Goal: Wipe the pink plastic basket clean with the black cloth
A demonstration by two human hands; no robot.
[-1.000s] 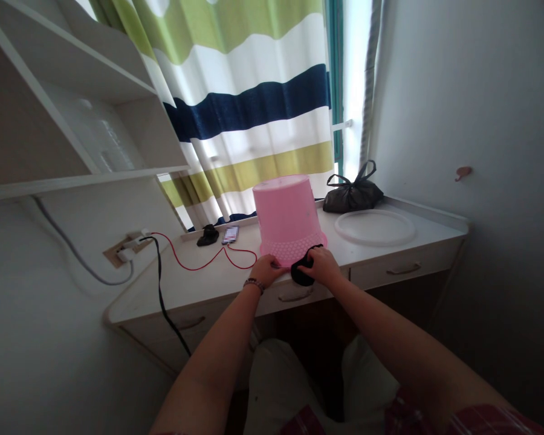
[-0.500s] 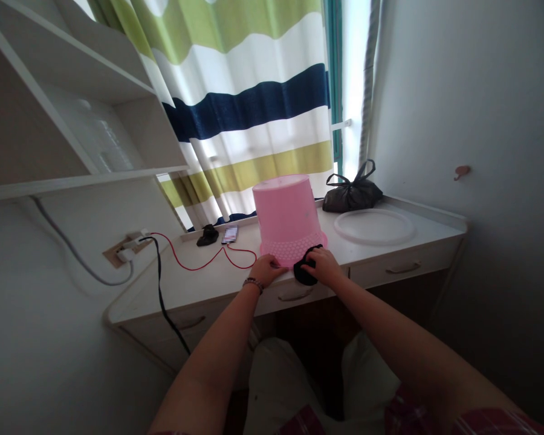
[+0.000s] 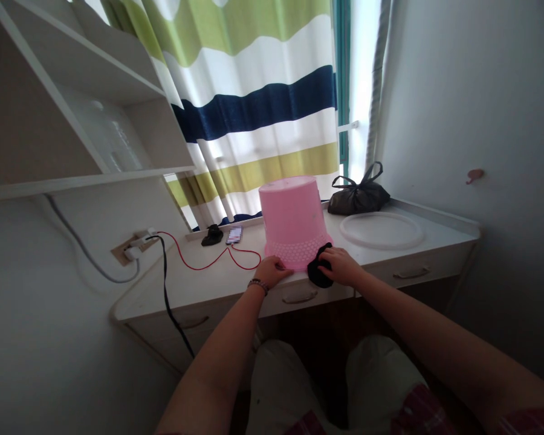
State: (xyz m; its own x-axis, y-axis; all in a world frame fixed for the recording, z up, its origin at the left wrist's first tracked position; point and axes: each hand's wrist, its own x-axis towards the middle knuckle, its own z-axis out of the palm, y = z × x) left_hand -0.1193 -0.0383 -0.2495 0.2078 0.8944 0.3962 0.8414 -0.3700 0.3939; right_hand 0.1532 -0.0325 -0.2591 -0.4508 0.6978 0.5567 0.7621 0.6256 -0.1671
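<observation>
A pink plastic bucket (image 3: pixel 292 211) stands upside down near the front edge of the white desk (image 3: pixel 176 284), its patterned rim at the bottom. My left hand (image 3: pixel 273 272) grips that rim at the front left, with fingers and thumb closed on it. In my right hand (image 3: pixel 338 266) is a bunched black cloth (image 3: pixel 318 270), pressed against the rim at the front right. Part of the cloth hangs over the desk's front edge.
A white round lid (image 3: pixel 381 231) lies on the right, before a tied black plastic bag (image 3: pixel 358 196). Left of the bucket are a phone (image 3: pixel 234 235) on a red cable (image 3: pixel 199 267) and a small black bundle (image 3: pixel 212 235). A shelf (image 3: pixel 90 121) juts out at upper left.
My right hand has slid the black cloth a little to the right along the bucket's rim. My left hand keeps its hold. The whole view has shifted slightly.
</observation>
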